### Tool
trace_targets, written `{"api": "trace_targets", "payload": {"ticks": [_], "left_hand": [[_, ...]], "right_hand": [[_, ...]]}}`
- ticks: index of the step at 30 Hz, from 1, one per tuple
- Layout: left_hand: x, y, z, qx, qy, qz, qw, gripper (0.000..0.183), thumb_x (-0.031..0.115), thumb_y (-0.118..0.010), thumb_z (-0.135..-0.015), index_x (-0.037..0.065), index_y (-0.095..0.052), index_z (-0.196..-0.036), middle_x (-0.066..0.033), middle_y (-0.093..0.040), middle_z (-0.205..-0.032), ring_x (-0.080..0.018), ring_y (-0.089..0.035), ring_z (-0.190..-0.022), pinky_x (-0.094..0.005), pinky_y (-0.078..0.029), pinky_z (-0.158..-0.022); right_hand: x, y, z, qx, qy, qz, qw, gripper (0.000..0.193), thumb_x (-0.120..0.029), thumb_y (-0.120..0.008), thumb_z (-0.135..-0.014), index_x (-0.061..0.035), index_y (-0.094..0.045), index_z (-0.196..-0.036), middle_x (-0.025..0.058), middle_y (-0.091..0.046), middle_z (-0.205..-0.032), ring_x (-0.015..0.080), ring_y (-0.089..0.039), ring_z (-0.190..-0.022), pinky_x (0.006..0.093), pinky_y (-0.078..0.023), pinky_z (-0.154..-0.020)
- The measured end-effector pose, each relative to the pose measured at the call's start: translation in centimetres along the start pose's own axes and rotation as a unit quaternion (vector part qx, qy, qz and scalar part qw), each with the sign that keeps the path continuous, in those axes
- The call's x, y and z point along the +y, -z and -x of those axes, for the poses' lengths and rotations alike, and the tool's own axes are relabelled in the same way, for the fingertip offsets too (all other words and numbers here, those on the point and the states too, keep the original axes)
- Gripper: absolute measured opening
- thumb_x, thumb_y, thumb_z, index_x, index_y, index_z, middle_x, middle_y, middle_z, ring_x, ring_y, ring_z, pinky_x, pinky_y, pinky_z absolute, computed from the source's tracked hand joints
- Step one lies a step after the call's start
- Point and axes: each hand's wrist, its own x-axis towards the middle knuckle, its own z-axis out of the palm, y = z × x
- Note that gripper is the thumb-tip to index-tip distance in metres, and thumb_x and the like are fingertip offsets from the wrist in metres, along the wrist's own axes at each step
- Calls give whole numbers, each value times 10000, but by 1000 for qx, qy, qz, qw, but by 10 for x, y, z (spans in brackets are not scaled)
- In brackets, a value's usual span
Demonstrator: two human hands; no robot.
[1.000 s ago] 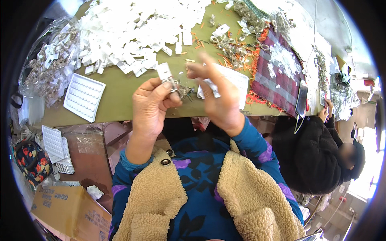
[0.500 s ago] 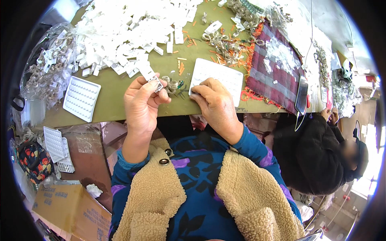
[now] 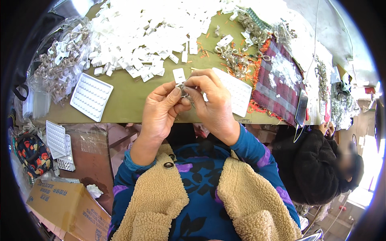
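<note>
In front of my chest, above the table's near edge, both hands meet. My left hand (image 3: 160,114) pinches a small white plastic piece (image 3: 179,75) with a silvery metal part at its lower end. My right hand (image 3: 215,105) has its fingertips closed at that metal part; whatever they grip is too small and too covered to name. Partly behind my right hand lies a white tray (image 3: 240,96) with rows of round bumps.
Loose white plastic pieces (image 3: 132,36) cover the far table. Left are another bumpy tray (image 3: 91,96) and a clear bag (image 3: 60,60) of metal bits. At right lie a plaid cloth (image 3: 277,80) and phone (image 3: 301,106); a person in black (image 3: 313,164) sits beyond.
My right hand has left the tray and come to the piece in my left hand. The left hand has moved right, and the view has shifted slightly.
</note>
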Motion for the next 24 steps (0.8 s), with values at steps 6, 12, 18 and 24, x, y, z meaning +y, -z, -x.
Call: {"api": "trace_targets", "payload": {"ticks": [6, 12, 18, 24], "left_hand": [[2, 1, 0, 3, 10, 3, 1000, 235, 93, -601, -959, -38, -616, -1154, -84, -681, -916, -131, -671, -740, -282, -611, -693], [0, 0, 0, -4, 5, 4, 1000, 220, 74, -606, -950, -45, -632, -1134, -100, -688, -900, -145, -673, -731, -291, -608, -673], [-6, -2, -1, 11, -23, 6, 1000, 203, 76, -607, -949, -57, -636, -1101, -109, -688, -887, -156, -673, -722, -293, -602, -675], [-8, -7, 0, 38, -43, -53, 997, 195, 134, -600, -964, -33, -648, -1054, -68, -670, -903, -109, -635, -750, -247, -561, -687]], "right_hand": [[4, -4, -8, -6, 36, 19, 999, 201, 100, -705, -723, -11, -650, -881, 112, -654, -876, 251, -660, -777, 321, -532, -674], [11, 12, -25, -150, 37, -24, 988, 230, 57, -646, -769, -17, -603, -982, 135, -634, -880, 326, -638, -817, 362, -524, -685], [12, 17, -36, -187, 151, 51, 969, 335, -15, -666, -702, -22, -591, -1029, 129, -640, -885, 293, -641, -855, 374, -495, -783], [13, 2, -9, -74, 234, 149, 958, 332, -35, -642, -690, -32, -605, -1020, 61, -630, -854, 219, -625, -821, 392, -447, -865]]}}
